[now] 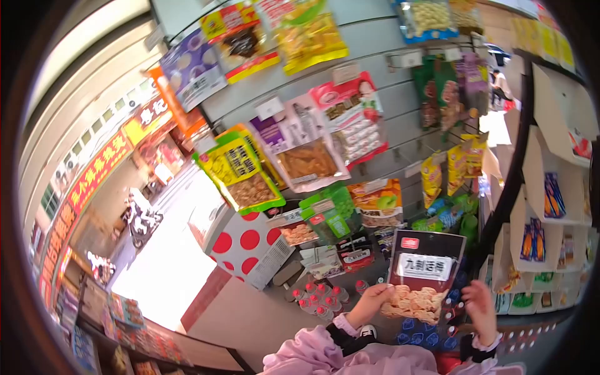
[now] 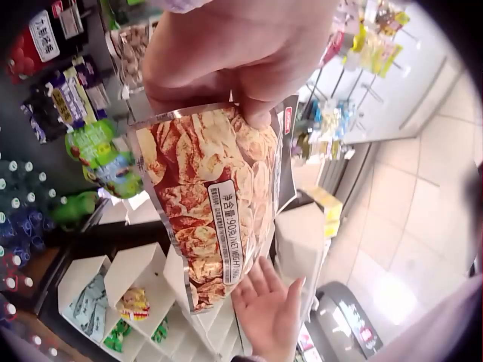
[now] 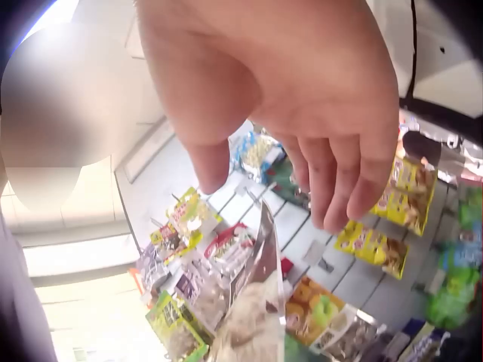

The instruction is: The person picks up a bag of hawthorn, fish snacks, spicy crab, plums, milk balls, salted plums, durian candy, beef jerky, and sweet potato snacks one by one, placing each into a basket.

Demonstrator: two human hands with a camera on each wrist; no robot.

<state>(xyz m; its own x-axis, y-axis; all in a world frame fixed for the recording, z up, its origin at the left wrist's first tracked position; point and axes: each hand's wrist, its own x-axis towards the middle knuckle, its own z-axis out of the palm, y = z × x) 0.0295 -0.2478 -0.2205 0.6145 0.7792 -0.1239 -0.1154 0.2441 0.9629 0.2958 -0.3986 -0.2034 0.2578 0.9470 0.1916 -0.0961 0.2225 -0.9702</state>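
Lower right of the head view, your left hand (image 1: 371, 302) pinches the edge of a dark maroon dried-plum pouch (image 1: 425, 274) picturing wrinkled tan pieces, white-labelled 九制话梅, also 90克; beside it, your right hand (image 1: 480, 308) has relaxed fingers, thumb apart.

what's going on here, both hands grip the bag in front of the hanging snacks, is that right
Not quite: only the left hand grips the bag in front of the hanging snacks. The right hand is beside it, holding nothing, as the head view shows.
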